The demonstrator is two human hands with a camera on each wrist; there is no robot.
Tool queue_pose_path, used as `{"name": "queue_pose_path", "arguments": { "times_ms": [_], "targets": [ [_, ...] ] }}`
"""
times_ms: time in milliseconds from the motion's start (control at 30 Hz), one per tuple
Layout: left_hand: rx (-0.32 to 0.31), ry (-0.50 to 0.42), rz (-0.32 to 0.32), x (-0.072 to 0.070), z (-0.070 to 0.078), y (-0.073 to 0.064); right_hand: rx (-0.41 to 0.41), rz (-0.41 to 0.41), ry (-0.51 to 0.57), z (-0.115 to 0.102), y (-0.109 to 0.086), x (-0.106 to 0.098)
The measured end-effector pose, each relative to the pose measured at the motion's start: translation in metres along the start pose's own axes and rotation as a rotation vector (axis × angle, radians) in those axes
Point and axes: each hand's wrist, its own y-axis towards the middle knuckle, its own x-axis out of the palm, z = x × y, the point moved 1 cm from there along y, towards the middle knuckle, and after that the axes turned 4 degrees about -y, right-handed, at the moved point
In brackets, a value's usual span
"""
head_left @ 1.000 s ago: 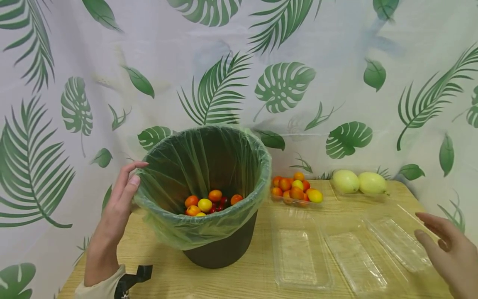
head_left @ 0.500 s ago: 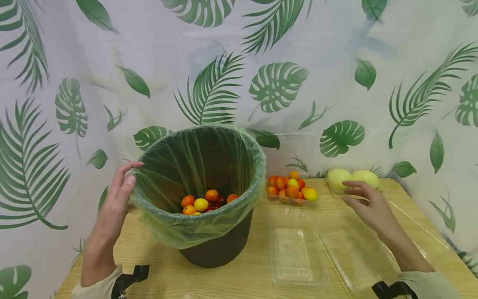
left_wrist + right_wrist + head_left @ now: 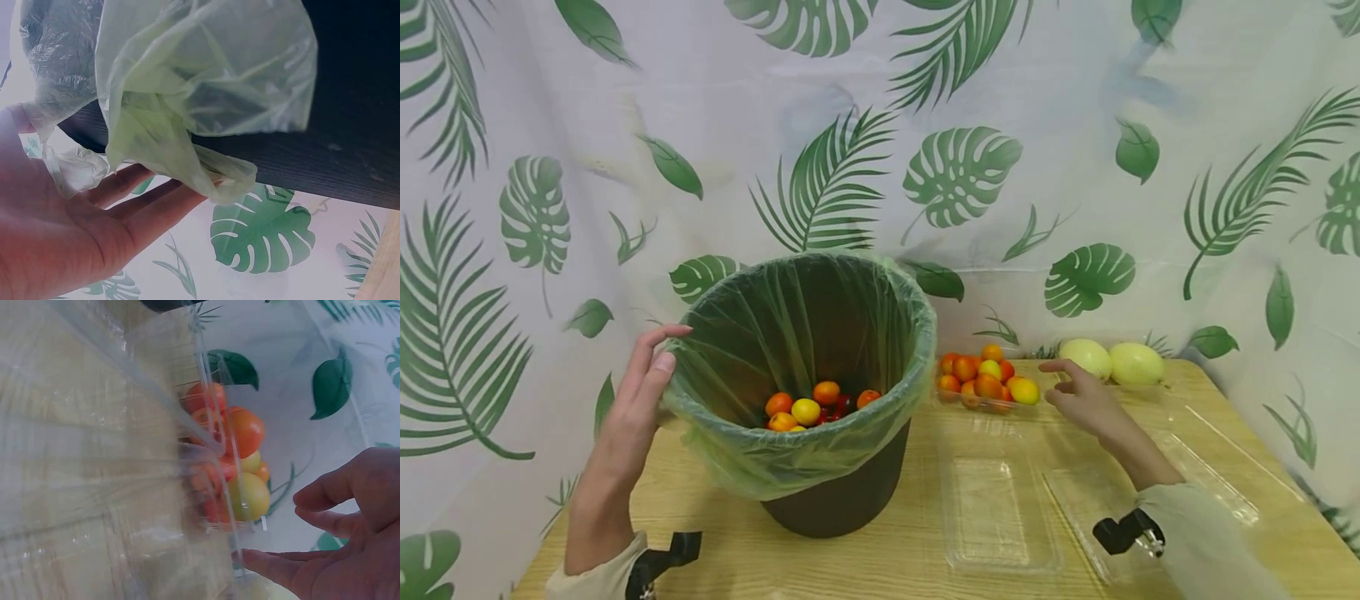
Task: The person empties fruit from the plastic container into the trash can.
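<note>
In the head view, a dark bin (image 3: pixel 842 500) with a thin green plastic liner (image 3: pixel 775 462) folded over its rim stands left of centre. Small orange and yellow tomatoes (image 3: pixel 806 411) and dark red ones lie inside it. My left hand (image 3: pixel 628 417) rests on the bin's left rim, its fingers extended against the loose liner in the left wrist view. My right hand (image 3: pixel 1086 404) holds nothing, its fingertips just right of a clear plastic box of orange, red and yellow tomatoes (image 3: pixel 988 385) and in front of two pale yellow-green melons (image 3: pixel 1086 358).
Clear plastic trays (image 3: pixel 1000 517) lie on the wooden table (image 3: pixel 737 558) at the front right, partly under the right forearm. Behind the table hangs a white leaf-print curtain (image 3: pixel 970 58). Black straps (image 3: pixel 1123 533) cross both sleeve cuffs.
My right hand has moved left and away from me, from above the right-hand trays, past the melons, to beside the tomato box. The left hand has kept its place on the rim.
</note>
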Motion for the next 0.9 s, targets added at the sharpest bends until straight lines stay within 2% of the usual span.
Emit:
{"name": "queue_pose_path", "arguments": {
  "times_ms": [133, 267, 433, 533, 700, 900],
  "targets": [
    [-0.002, 0.005, -0.005, 0.0, 0.0, 0.001, 0.023, -0.049, 0.051, 0.005, 0.012, 0.006],
    [0.0, 0.018, 0.0, 0.0, 0.0, 0.001, 0.066, -0.1, 0.146, 0.008, 0.021, 0.012],
    [-0.006, 0.017, -0.002, 0.0, 0.0, 0.002, 0.119, -0.142, 0.34, 0.013, 0.026, 0.02],
    [-0.006, 0.012, -0.003, -0.001, -0.001, 0.001, 0.121, -0.148, 0.42, 0.016, 0.028, 0.024],
    [-0.001, 0.015, -0.008, -0.002, -0.002, 0.0, 0.131, -0.119, 0.424, 0.019, 0.032, 0.027],
    [-0.004, 0.021, -0.007, -0.002, -0.002, 0.0, 0.212, -0.085, 0.435, 0.017, 0.038, 0.029]
  ]
}}
